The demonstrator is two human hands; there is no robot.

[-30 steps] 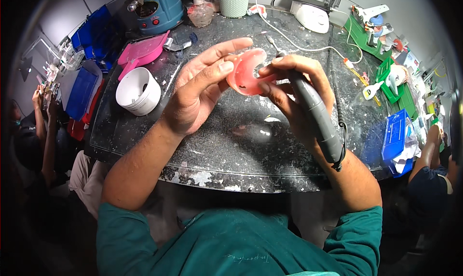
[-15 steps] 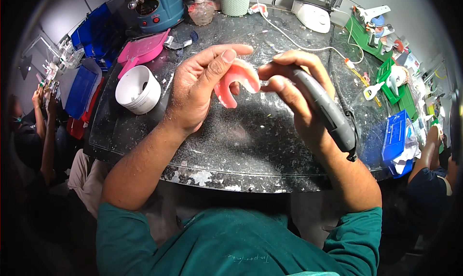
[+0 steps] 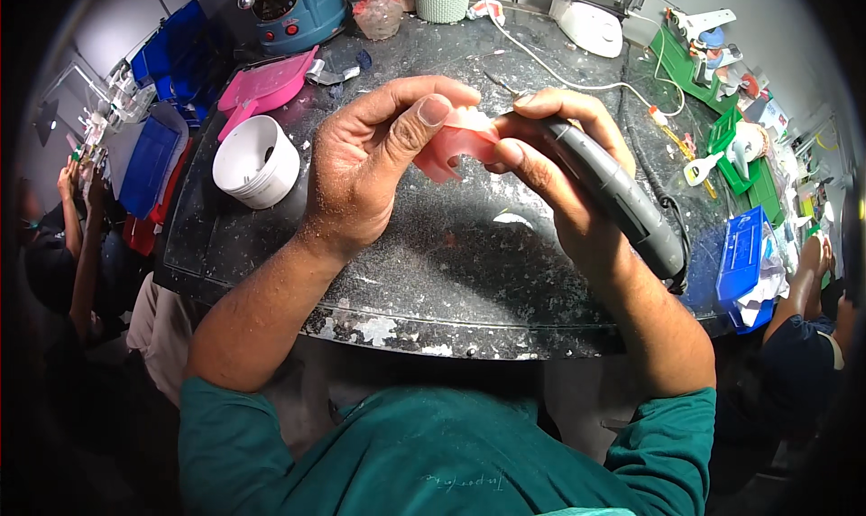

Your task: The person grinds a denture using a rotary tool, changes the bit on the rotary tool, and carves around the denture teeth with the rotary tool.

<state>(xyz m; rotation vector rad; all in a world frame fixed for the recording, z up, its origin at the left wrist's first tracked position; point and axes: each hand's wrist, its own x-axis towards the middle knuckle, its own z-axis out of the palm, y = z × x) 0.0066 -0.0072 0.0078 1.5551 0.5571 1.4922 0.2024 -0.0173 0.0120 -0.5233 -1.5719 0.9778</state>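
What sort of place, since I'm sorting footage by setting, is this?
Probably a dental workshop: the left hand holds a pink, denture-like piece, the right hand holds a dark handpiece, and the black workbench is speckled with pale debris.

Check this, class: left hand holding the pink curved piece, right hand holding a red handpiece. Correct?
The colour is wrong: the head view shows the right hand holding a dark grey handpiece; the left hand holds the pink curved piece.
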